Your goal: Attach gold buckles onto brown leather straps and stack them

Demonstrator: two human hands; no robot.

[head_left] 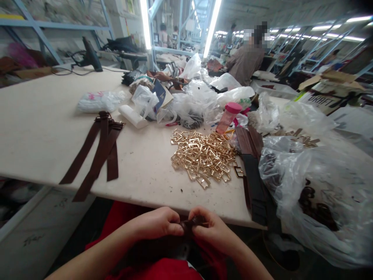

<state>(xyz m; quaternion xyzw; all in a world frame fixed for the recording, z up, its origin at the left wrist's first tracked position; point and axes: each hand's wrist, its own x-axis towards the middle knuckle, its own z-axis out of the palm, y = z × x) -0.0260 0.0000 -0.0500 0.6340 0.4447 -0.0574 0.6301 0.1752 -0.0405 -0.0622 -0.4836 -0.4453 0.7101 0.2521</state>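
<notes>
Close to my body, at the table's front edge, my left hand (159, 223) pinches a dark brown leather strap (189, 225). My right hand (212, 228) grips the same strap from the other side, fingers curled. A thin piece beside the right fingers is too small to make out. Beyond the hands lies a heap of gold-coloured buckles (205, 151) on the table. To the left, several brown straps (97, 155) are piled with buckles at their far ends. A stack of long dark straps (253, 175) rests right of the heap, hanging over the edge.
The pale table (142, 167) extends forward and left. Behind the buckles stand a pink-lidded bottle (227, 118) and crumpled plastic bags (201, 97). A large clear bag (314, 194) with brown pieces hangs at the right. A heat-gun-like tool (91, 56) stands far left. One person (247, 62) sits farther back.
</notes>
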